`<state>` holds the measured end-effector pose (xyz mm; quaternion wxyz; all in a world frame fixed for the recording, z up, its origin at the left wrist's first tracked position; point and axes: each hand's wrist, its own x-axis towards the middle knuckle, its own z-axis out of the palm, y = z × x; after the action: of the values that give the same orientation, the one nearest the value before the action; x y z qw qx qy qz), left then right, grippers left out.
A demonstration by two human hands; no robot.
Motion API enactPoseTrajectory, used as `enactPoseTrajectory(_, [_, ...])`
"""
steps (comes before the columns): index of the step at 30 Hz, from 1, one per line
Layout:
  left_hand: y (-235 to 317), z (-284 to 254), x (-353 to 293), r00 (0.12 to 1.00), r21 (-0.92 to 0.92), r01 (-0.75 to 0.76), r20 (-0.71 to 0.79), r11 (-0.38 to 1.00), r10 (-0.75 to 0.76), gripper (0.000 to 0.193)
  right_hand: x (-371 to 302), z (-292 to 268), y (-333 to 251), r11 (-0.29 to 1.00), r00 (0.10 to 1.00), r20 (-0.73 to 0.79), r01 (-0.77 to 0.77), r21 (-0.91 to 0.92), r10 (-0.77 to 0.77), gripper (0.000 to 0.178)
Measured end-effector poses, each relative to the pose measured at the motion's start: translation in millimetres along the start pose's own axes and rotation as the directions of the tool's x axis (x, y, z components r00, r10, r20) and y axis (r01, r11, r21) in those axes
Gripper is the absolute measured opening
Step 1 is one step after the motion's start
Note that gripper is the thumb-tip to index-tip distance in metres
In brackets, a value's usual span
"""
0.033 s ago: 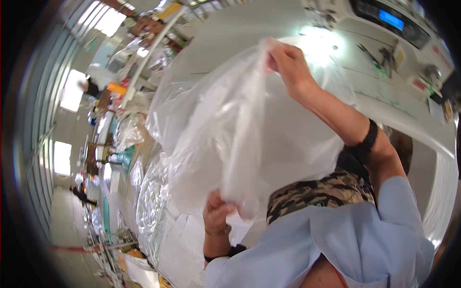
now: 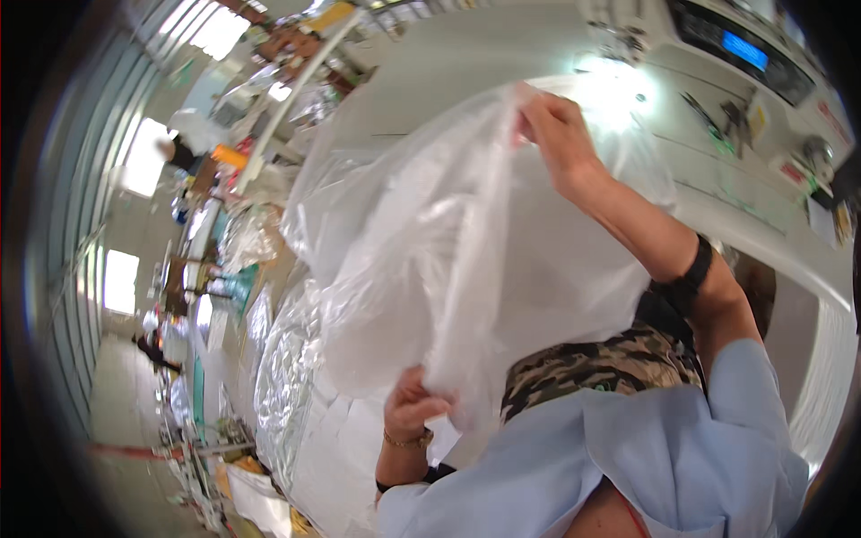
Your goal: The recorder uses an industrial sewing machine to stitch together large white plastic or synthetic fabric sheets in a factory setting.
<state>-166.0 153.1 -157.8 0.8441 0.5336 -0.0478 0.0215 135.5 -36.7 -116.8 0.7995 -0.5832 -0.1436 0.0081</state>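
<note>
A large sheet of clear, thin plastic film (image 2: 395,260) hangs in loose folds over the pale work table. My right hand (image 2: 558,134) is closed on its upper edge, raised near the bright lamp of a sewing machine (image 2: 744,54). Lower down and closer to my body, my left hand (image 2: 415,405) pinches the near end of the same gathered edge. Between the two hands the edge runs as a long, whitish fold. Part of the film drapes toward my lap, and its far side spreads over the table.
Dark-handled snips (image 2: 702,112) and other small tools lie on the machine table at right. A crinkled heap of clear plastic (image 2: 282,386) sits left of the sheet. Beyond it, cluttered benches carry bags and an orange roll (image 2: 229,157). People stand far off at left.
The view has shifted slightly, so the table and machine appear a little lower and to the right. Both hands keep their hold on the film, whose folds have moved slightly.
</note>
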Motion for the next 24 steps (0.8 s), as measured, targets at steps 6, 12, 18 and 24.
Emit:
enactPoseTrajectory(6, [23.2, -43.3, -69.6, 0.726, 0.465, 0.659, -0.186, 0.591, -0.663, 0.025, -45.5, -25.9, 22.8, 0.957, 0.958, 0.210, 0.232, -0.176, -0.194, 0.039])
enactPoseTrajectory(12, [5.1, -131.2, -143.0, 0.428, 0.550, 0.835, -0.681, -0.028, -0.594, 0.027, -104.5, -68.8, 41.7, 0.566, 0.498, 0.867, 0.724, -0.394, -0.033, 0.011])
enactPoseTrajectory(18, [14.8, -29.9, -44.6, 0.751, 0.955, 0.232, -0.296, -0.183, -0.590, 0.035, -143.9, -116.7, 52.1, 0.549, 0.488, 0.793, 0.575, -0.607, 0.365, 0.008])
enactPoseTrajectory(24, [-18.5, 77.8, 76.2, 0.959, 0.899, -0.128, 0.220, 0.419, -0.181, 0.025, -152.9, -100.0, 35.0, 0.430, 0.554, 0.808, 0.692, -0.581, 0.200, 0.009])
